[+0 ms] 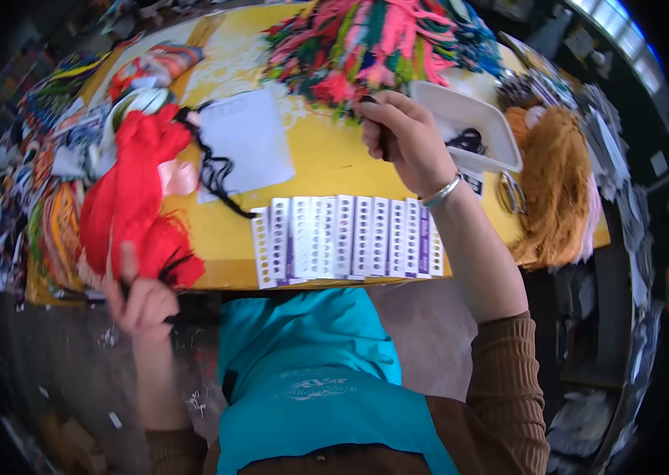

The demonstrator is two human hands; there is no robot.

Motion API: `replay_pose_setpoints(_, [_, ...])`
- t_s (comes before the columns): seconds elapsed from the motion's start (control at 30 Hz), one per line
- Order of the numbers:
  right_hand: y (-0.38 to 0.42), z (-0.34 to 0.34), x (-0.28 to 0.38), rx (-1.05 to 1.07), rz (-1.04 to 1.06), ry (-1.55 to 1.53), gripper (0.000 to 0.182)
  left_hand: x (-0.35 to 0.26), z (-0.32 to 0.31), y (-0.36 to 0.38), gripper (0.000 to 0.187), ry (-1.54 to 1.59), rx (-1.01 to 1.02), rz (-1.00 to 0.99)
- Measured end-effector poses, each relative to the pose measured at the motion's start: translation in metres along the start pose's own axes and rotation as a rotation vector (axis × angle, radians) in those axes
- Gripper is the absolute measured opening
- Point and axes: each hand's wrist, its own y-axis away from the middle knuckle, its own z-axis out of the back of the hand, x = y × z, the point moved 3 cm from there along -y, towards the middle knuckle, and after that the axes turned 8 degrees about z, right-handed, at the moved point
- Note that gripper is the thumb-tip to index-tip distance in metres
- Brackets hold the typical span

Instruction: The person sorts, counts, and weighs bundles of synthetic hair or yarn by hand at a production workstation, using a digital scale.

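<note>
My right hand is raised over the table beside the white tray, its fingers closed round a dark bundle that looks like black thread. My left hand, blurred, hovers at the table's front left edge near the red yarn. Its index finger points up and the others are curled; something dark shows by them, too smeared to make out. A row of white and purple cards with punched holes lies along the front edge. A wavy hank of black thread lies across a white sheet.
More black thread lies inside the white tray. Scissors lie beside brown yarn at the right. Pink and green yarn is heaped at the back. Multicoloured skeins crowd the left side of the yellow table.
</note>
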Motion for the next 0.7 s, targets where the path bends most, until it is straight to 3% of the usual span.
replay_pose_setpoints(0.07, [-0.008, -0.06, 0.003, 0.15, -0.042, -0.024, 0.012, 0.01, 0.013, -0.017, 0.027, -0.36, -0.157, 0.139])
replay_pose_setpoints(0.1, [-0.01, -0.088, 0.0, 0.209, -0.018, -0.003, 0.012, 0.016, 0.013, -0.026, 0.032, -0.38, -0.325, 0.208])
replay_pose_setpoints(0.13, [-0.013, -0.113, -0.004, 0.288, -0.029, 0.031, 0.013, 0.022, 0.005, -0.044, 0.034, -0.53, -0.37, 0.285])
replay_pose_setpoints(0.17, [-0.012, -0.136, -0.006, 0.36, -0.029, 0.069, 0.014, 0.027, 0.0, -0.053, 0.031, -0.716, -0.605, 0.287])
replay_pose_setpoints(0.2, [-0.011, -0.154, -0.013, 0.423, 0.011, 0.085, 0.015, 0.03, -0.016, -0.067, 0.03, -0.95, -0.533, 0.26])
replay_pose_setpoints(0.23, [-0.008, -0.168, -0.015, 0.511, 0.041, 0.149, 0.016, 0.031, -0.02, -0.078, 0.03, -0.975, -0.529, 0.25])
replay_pose_setpoints(0.27, [0.0, -0.179, -0.022, 0.568, -0.093, -0.011, 0.017, 0.031, -0.012, -0.082, 0.03, -0.936, -0.534, 0.206])
replay_pose_setpoints(0.33, [0.002, -0.182, -0.034, 0.6, -0.006, 0.11, 0.018, 0.027, 0.001, -0.09, 0.031, -0.855, -0.543, 0.108])
replay_pose_setpoints(0.43, [0.005, -0.161, -0.052, 0.528, -0.203, 0.139, 0.017, 0.02, -0.001, -0.097, 0.034, -0.685, -0.578, 0.044])
replay_pose_setpoints(0.53, [0.007, -0.145, -0.068, 0.472, -0.26, 0.077, 0.017, 0.024, 0.011, -0.098, 0.033, -0.658, -0.549, 0.07])
replay_pose_setpoints(0.7, [0.012, -0.138, -0.082, 0.38, -0.301, -0.009, 0.017, 0.038, 0.017, -0.101, 0.021, -0.759, -0.667, -0.009])
